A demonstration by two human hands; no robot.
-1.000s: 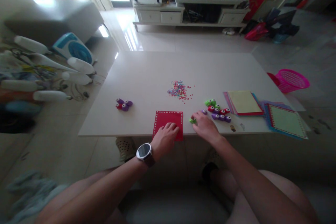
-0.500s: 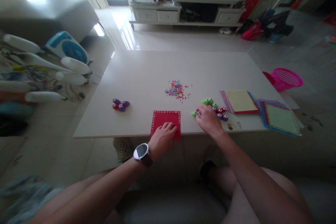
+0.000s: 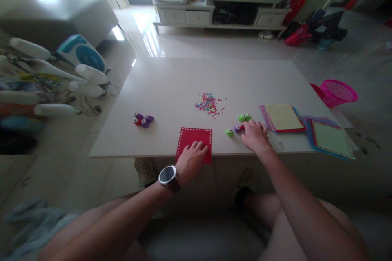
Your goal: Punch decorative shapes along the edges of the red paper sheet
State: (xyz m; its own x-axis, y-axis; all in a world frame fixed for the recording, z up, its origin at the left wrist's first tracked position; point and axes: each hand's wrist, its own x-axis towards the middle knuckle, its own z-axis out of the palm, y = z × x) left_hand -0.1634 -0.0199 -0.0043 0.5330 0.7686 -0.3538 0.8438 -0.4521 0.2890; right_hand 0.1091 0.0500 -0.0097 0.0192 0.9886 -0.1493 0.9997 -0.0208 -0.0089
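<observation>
Resting on the red card [image 3: 196, 134]: the left hand [image 3: 192, 157], its fingers slightly parted and bent, holding nothing visible; the card lies beneath them.
Right hand [image 3: 255, 134]: fingers bent narrowly over small red pieces with eye-like ends; whether they grip one, I cannot tell.
Lone green piece [image 3: 229, 133]: on the worktop [image 3: 171, 89], left of the right fingers, near the purple piece [image 3: 237, 129].
Green pair [image 3: 244, 117]: just beyond the right fingers.
Confetti heap [image 3: 208, 104]: beyond the left fingers.
Paper stack [image 3: 284, 118]: right of the right fingers.
</observation>
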